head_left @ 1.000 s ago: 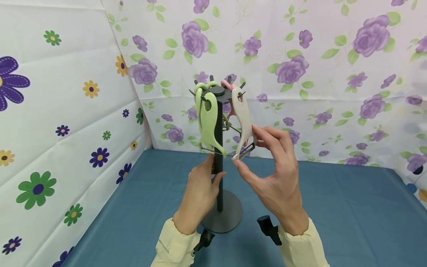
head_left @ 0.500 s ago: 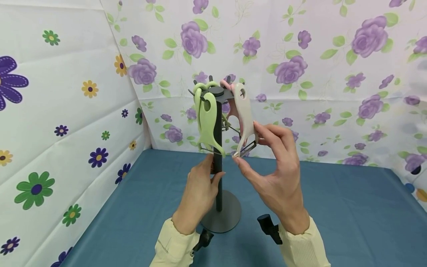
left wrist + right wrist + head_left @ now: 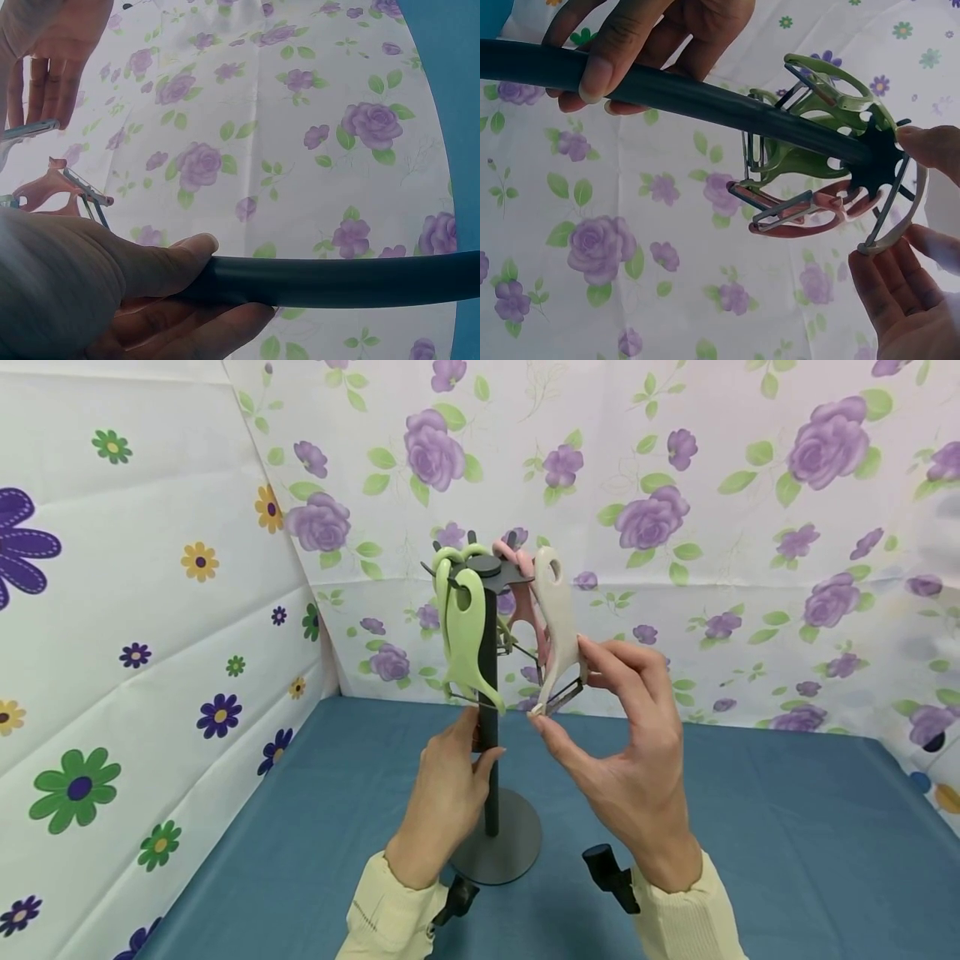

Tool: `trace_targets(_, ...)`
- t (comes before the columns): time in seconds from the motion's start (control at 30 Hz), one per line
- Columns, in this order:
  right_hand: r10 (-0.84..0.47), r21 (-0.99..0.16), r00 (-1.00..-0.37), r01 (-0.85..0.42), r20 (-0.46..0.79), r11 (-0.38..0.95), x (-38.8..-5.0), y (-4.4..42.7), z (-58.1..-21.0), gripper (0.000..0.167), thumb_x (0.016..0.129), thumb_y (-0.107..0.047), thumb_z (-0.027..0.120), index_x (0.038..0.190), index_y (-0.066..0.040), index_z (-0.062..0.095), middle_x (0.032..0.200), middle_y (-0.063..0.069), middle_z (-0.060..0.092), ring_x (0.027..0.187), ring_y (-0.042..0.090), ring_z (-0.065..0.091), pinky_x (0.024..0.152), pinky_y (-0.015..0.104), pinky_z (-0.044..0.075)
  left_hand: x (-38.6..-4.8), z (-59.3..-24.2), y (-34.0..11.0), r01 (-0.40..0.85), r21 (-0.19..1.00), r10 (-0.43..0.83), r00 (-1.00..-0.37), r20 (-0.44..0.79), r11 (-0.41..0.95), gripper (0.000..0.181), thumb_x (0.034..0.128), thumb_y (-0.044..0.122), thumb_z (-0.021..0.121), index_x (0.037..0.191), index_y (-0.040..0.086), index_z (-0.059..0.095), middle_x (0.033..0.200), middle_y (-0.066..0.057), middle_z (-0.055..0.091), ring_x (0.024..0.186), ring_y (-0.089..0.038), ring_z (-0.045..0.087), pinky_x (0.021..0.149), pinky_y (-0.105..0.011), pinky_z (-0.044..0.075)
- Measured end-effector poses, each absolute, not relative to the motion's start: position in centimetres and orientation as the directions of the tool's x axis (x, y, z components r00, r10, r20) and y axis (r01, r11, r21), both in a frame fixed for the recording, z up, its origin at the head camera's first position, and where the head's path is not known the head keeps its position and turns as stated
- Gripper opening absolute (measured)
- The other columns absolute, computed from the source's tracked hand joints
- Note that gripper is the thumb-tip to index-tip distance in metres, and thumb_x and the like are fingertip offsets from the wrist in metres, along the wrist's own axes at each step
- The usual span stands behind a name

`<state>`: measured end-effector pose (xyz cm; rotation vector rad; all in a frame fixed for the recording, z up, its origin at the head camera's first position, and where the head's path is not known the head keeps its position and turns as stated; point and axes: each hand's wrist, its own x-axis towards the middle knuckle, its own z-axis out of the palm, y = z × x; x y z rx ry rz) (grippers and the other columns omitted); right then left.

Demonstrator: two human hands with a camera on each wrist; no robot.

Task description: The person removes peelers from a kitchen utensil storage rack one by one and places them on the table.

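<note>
A dark stand [image 3: 491,793] with a ring of hooks on top stands upright on a round base. My left hand [image 3: 442,789] grips its pole below the hooks, thumb and fingers on opposite sides. In my right hand [image 3: 637,747] is a whitish Y-shaped peeler [image 3: 557,618], pinched near its blade end between thumb and fingers. The hole in its handle is just right of the hooks; whether a hook tip is still in it, I cannot tell. Several green peelers [image 3: 467,622] hang on the left side. Pink peelers [image 3: 802,221] hang behind, partly hidden in the head view.
A blue cloth [image 3: 772,827] covers the table under the stand's round base [image 3: 517,852]. Flower-printed sheets [image 3: 652,460] rise behind and at the left side [image 3: 172,652]. A black wrist camera [image 3: 609,877] is fixed at the right cuff, another [image 3: 457,900] at the left.
My right hand has drawn the whitish peeler a little to the right, away from the stand, with its handle hole shifting outward along the hook. My left hand stays on the pole.
</note>
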<state>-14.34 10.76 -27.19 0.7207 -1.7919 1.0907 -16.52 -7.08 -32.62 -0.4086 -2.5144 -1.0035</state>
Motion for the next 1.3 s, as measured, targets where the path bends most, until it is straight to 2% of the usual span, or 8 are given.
trace_targets(0.2,-0.032,-0.376,-0.437,-0.807,0.899,0.455,-14.3,10.9,-27.3,0.078,0.074,-0.003,0.089,0.145,-0.008,0.057,0.136,0.015,0.061,0.121,0.028,0.057,0.103,0.027,0.05,-16.6,-32.6,-7.1,0.404,0.587,0.116,-0.878,0.464,0.702,0.026,0.0959,0.012,0.072,0.118,0.004,0.06,0.097,-0.012,0.072,0.093,-0.026,0.075,0.066,-0.035,0.063)
trace_targets(1.3,-0.028,-0.41,-0.473,-0.79,0.881,0.455,-14.0,12.0,-28.4,0.084,0.07,0.001,0.091,0.146,-0.009,0.056,0.134,0.016,0.061,0.116,0.025,0.06,0.102,0.021,0.051,-16.6,-32.6,-7.1,0.398,0.598,0.114,-0.883,0.454,0.696,0.025,0.0954,0.011,0.073,0.116,0.005,0.06,0.095,-0.01,0.072,0.09,-0.024,0.075,0.068,-0.035,0.063)
